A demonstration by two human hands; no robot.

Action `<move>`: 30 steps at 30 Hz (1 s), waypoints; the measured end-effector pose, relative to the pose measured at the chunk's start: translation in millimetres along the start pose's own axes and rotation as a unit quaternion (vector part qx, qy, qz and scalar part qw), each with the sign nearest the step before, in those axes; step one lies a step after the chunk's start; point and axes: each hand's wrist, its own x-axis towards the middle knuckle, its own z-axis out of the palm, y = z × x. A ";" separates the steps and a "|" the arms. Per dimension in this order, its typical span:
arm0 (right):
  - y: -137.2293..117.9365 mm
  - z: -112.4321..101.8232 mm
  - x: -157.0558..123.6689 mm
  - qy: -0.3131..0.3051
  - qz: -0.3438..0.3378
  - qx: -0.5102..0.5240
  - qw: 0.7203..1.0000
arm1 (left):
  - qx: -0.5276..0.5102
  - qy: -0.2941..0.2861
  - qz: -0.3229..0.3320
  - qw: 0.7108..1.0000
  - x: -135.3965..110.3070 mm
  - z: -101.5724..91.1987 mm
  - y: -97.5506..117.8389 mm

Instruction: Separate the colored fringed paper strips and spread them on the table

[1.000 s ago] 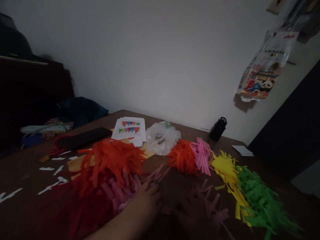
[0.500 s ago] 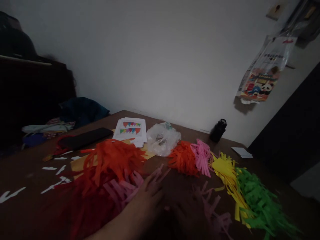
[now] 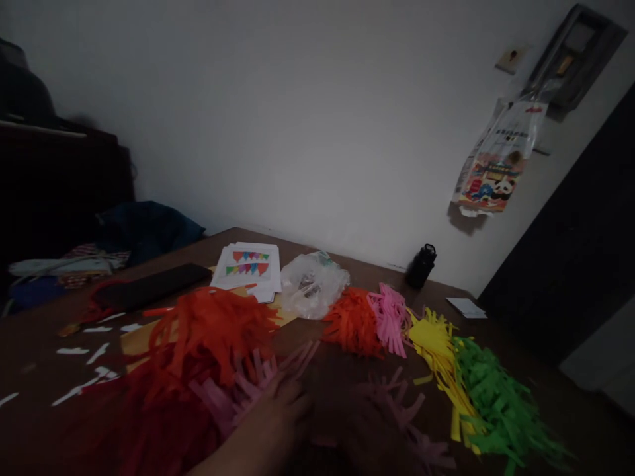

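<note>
My left hand [image 3: 280, 418] reaches in from the bottom edge and rests on a heap of pale pink paper strips [image 3: 248, 387] on the brown table [image 3: 501, 324]. It is dim and smeared, so its fingers are unclear. Just right of it lies a dark shape [image 3: 350, 423] with more pink strips [image 3: 397, 403] poking out from under it. This may be my right hand, but it is too dark to be sure. Orange-red strips [image 3: 213, 327] and dark red strips [image 3: 133, 423] are piled to the left of my hand.
Further back lie heaps of orange [image 3: 353, 320], pink [image 3: 389, 317], yellow [image 3: 436, 344] and green [image 3: 491, 396] strips. Also there: a clear plastic bag [image 3: 311, 284], printed sheets [image 3: 247, 264], a black flat object [image 3: 149, 287], a small black bottle [image 3: 421, 266], white scraps [image 3: 82, 363], and a bag on the wall [image 3: 496, 165].
The view has shifted a little up and to the right. My left hand has drawn slightly back toward me on the pink strips.
</note>
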 end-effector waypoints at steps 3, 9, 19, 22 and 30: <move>9.0 19.7 -2.3 -0.008 0.022 0.001 1.000 | -0.013 -0.076 -0.062 0.995 3.5 -6.0 3.7; 10.7 47.3 -2.1 -0.006 0.096 0.002 0.995 | -0.021 -0.111 -0.116 0.987 16.3 -16.3 11.2; 4.9 57.1 15.7 0.213 -0.022 0.035 0.976 | -0.017 -0.101 -0.027 0.994 29.4 -4.8 23.8; 9.6 62.2 20.2 0.231 -0.019 0.010 0.973 | -0.017 -0.096 -0.042 0.994 33.9 -0.9 22.2; 18.1 47.3 24.9 0.244 0.016 -0.023 0.969 | -0.108 -0.063 -0.052 0.991 15.2 7.5 30.0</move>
